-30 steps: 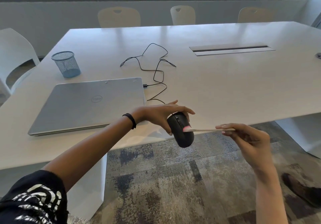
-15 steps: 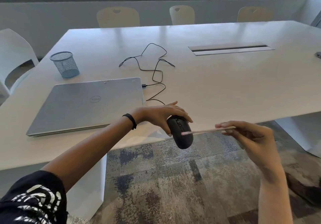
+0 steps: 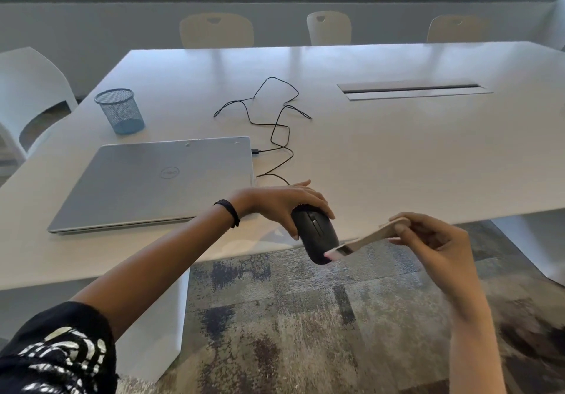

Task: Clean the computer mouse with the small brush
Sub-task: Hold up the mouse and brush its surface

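One mouse [image 3: 316, 234] in left hand [image 3: 281, 204], one brush [image 3: 363, 242] in right hand [image 3: 434, 240], bristles against mouse.

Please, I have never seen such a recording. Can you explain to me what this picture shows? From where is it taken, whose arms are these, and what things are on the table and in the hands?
The picture comes from a camera worn on a person's head, looking forward and down, so the two arms belong to the wearer. There is no machine here, only bare hands. The left hand grips a black computer mouse from above, lifted off the table's near edge. The right hand holds a small brush by its pale flat handle; its pinkish bristle end is at the lower part of the mouse. On the white table lie a closed silver laptop, a loose black cable and a blue mesh cup. Chairs and windows are behind.
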Motion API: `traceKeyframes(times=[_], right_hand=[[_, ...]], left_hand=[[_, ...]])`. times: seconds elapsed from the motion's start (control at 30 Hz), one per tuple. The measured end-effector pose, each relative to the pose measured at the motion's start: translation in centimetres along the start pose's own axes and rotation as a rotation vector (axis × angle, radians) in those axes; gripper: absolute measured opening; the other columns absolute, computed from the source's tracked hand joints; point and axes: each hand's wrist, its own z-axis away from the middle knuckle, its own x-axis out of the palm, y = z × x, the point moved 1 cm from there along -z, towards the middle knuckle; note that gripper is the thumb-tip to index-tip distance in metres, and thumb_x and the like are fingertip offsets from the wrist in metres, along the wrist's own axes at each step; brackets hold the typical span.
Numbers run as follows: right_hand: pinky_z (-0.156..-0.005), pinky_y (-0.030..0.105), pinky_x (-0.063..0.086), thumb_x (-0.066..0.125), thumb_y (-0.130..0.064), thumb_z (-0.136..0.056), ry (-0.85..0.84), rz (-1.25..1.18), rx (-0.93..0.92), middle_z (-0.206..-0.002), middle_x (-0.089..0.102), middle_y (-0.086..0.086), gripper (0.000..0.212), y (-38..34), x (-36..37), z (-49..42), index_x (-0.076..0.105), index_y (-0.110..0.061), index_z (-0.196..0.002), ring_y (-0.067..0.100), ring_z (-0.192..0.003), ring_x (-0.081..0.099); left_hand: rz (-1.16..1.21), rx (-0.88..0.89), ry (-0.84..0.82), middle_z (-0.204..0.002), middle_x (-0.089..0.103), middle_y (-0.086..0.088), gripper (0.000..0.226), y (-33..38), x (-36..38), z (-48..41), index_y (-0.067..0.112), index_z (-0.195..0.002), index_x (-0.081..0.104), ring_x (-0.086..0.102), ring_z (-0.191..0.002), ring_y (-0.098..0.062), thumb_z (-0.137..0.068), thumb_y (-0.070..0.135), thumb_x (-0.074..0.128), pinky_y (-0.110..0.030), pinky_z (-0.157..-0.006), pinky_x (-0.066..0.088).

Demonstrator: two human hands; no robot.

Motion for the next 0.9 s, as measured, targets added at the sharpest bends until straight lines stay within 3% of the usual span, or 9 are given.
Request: traceKeyframes(times=[0.13, 0.3, 0.47, 0.73, 0.9], right_hand=[[-0.073, 0.025, 0.060, 0.071, -0.028, -0.079, 0.047, -0.047, 0.044, -0.088, 0.077, -0.003, 0.017, 0.9, -0.6, -0.6, 0.077, -0.033, -0.094, 0.014, -0.082, 0.075], [-0.073, 0.024, 0.060, 0.073, -0.027, -0.074, -0.085, -0.045, 0.113, -0.087, 0.078, -0.002, 0.020, 2.1, -0.5, -1.3, 0.078, -0.035, -0.091, 0.014, -0.081, 0.075], [-0.070, 0.025, 0.060, 0.070, -0.022, -0.077, 0.027, -0.112, 0.087, -0.084, 0.078, -0.005, 0.019, 2.3, -1.4, -2.5, 0.078, -0.035, -0.088, 0.015, -0.077, 0.075], [-0.066, 0.025, 0.060, 0.068, -0.016, -0.079, -0.094, -0.169, 0.030, -0.082, 0.078, -0.004, 0.022, 1.8, 0.8, -3.9, 0.078, -0.033, -0.088, 0.015, -0.077, 0.075], [-0.064, 0.026, 0.061, 0.066, -0.016, -0.086, 0.131, -0.231, -0.064, -0.083, 0.077, -0.008, 0.018, 2.1, -1.0, -4.7, 0.077, -0.031, -0.091, 0.011, -0.078, 0.074]], left_hand=[[-0.040, -0.023, -0.013, -0.130, 0.052, -0.003, 0.065, 0.3, 0.0, -0.1, 0.019, -0.131, 0.049, 0.040, -0.128, -0.018, -0.072, 0.012, 0.076, -0.047, -0.116, -0.003], [-0.058, -0.057, -0.009, -0.131, 0.051, -0.006, 0.067, 0.5, 0.0, -0.1, 0.017, -0.132, 0.048, 0.039, -0.130, -0.022, -0.072, 0.010, 0.076, -0.044, -0.114, -0.003], [-0.031, -0.090, 0.009, -0.131, 0.051, -0.007, 0.066, 0.6, 0.3, -0.2, 0.018, -0.132, 0.048, 0.038, -0.130, -0.023, -0.072, 0.010, 0.075, -0.039, -0.112, -0.003], [0.064, -0.132, 0.078, -0.131, 0.052, -0.003, 0.063, 1.0, 1.8, 0.5, 0.018, -0.129, 0.050, 0.040, -0.130, -0.018, -0.072, 0.008, 0.075, -0.041, -0.113, -0.002], [0.123, -0.157, 0.089, -0.131, 0.051, -0.003, 0.065, 0.6, 1.0, 0.7, 0.017, -0.129, 0.051, 0.040, -0.129, -0.016, -0.070, 0.006, 0.077, -0.038, -0.114, -0.003]])
